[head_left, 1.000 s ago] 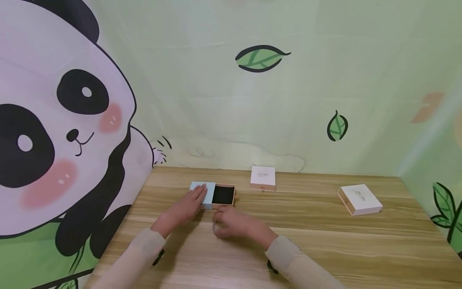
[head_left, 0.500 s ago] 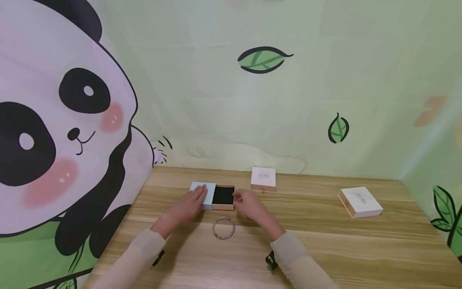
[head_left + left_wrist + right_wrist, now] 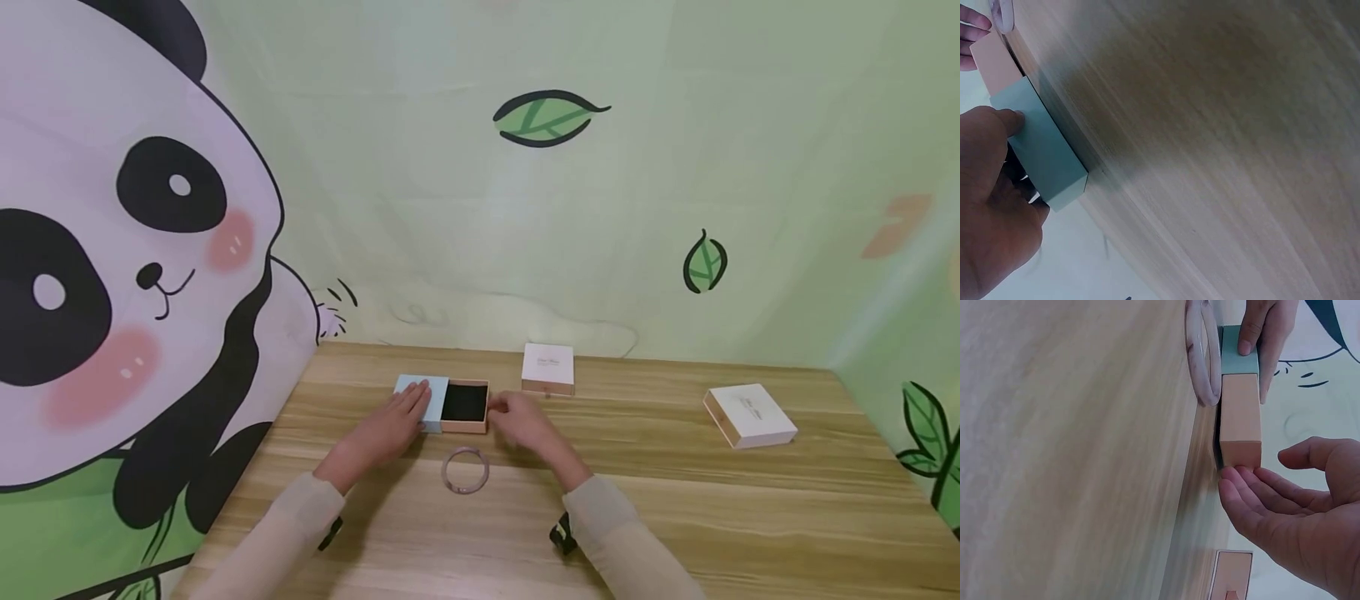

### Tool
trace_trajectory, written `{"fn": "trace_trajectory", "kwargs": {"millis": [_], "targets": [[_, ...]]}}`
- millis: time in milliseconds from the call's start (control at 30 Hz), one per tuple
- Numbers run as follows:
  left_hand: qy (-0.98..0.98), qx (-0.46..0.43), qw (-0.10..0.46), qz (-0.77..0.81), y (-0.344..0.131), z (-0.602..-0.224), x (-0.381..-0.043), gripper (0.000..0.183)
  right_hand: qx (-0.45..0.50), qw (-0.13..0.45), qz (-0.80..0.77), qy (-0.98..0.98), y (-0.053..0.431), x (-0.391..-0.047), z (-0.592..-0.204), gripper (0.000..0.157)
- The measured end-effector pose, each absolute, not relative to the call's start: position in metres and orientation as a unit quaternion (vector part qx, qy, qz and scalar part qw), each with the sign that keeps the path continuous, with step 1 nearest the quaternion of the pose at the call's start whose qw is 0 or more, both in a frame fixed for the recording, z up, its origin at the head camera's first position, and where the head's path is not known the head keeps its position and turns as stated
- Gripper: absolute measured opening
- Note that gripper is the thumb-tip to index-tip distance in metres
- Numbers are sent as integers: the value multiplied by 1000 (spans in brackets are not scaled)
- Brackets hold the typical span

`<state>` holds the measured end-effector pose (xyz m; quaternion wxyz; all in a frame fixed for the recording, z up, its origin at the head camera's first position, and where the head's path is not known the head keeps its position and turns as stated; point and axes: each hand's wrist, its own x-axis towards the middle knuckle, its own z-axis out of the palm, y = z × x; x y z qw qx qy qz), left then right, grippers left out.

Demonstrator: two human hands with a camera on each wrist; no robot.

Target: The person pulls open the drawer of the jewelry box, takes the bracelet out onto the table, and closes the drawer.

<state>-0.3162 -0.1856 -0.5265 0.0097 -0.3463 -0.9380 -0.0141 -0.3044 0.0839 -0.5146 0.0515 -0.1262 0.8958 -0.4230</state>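
Note:
A jewelry box with a light blue sleeve point(image 3: 411, 384) lies on the wooden table. Its peach drawer point(image 3: 467, 428), lined in black, sticks out to the right. My left hand point(image 3: 386, 429) holds the sleeve, fingers across its top and thumb against its near side in the left wrist view. At the drawer's right end is my right hand point(image 3: 525, 421). In the right wrist view its fingertips point(image 3: 1230, 475) touch the end face, with the thumb held apart. A pale bangle point(image 3: 465, 492) lies in front of the box, touched by neither hand.
A white-topped box point(image 3: 548, 362) with peach sides stands at the back, right of the hands. Another white-topped box point(image 3: 750, 412) sits farther right, turned at an angle. Behind the table point(image 3: 675, 533) hangs a green cloth point(image 3: 420, 208) printed with a panda.
My right hand let go of the bangle in front of the box, then moved up and right to the drawer's end. My left hand stayed on the sleeve.

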Motion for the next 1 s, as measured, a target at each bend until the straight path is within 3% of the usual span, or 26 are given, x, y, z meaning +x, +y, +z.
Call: {"fn": "trace_trajectory", "kwargs": {"millis": [300,567,1000], "targets": [[-939,-343,10,-23,-184,-523,-316,57,-97,55,-478,872,68,-309,-516,26],[-938,-345,2,-29,-184,-519,-315,57,-208,138,-461,852,30,-313,-513,39],[-941,-337,-13,-32,-184,-519,-317,61,-212,143,-465,848,28,-310,-515,45]]}}
